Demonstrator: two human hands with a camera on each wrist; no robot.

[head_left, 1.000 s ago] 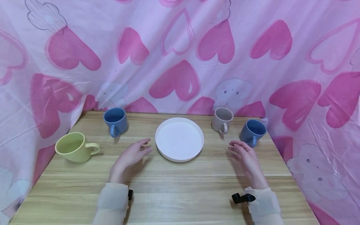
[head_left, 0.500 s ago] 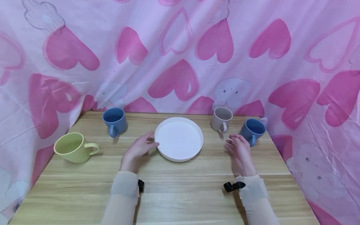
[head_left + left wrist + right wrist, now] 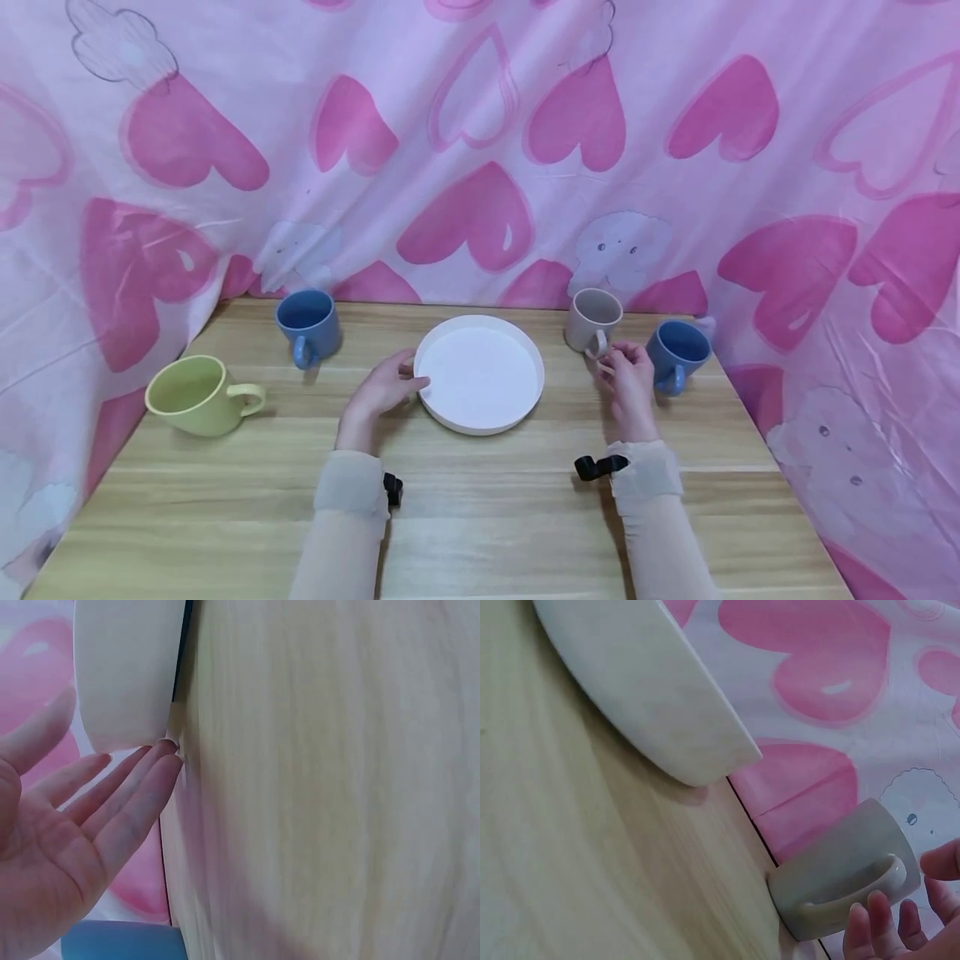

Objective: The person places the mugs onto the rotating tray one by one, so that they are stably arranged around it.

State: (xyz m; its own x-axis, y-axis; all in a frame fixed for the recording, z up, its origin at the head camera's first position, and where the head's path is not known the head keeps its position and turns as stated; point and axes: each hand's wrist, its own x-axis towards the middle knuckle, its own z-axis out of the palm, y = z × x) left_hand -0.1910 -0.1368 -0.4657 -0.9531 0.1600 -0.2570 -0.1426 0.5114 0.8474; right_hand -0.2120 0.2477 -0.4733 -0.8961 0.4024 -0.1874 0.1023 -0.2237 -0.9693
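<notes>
A round white shallow dish (image 3: 480, 375) with a low wall lies in the middle of the table. At its left side is my left hand (image 3: 385, 385), thumb over the rim. The left wrist view shows the extended fingers (image 3: 124, 802) right at the dish's wall, the thumb held apart from them. My right hand (image 3: 628, 379) reaches to a greyish-beige mug (image 3: 591, 321) at the back right. In the right wrist view its fingertips (image 3: 881, 919) are close to the mug's handle, with the thumb spread away from them. A blue mug (image 3: 678, 354) stands just right of that hand.
Another blue mug (image 3: 309, 323) stands at the back left. A wide yellow-green cup (image 3: 201, 398) is in front of it, near the table's left edge. Behind and beside the wooden table (image 3: 495, 517) hangs a pink heart-patterned cloth (image 3: 465, 100).
The left hand has moved right and forward to the dish's rim. My right hand has moved left and forward from beside the blue mug to the beige mug's handle. Dish and mugs stay put.
</notes>
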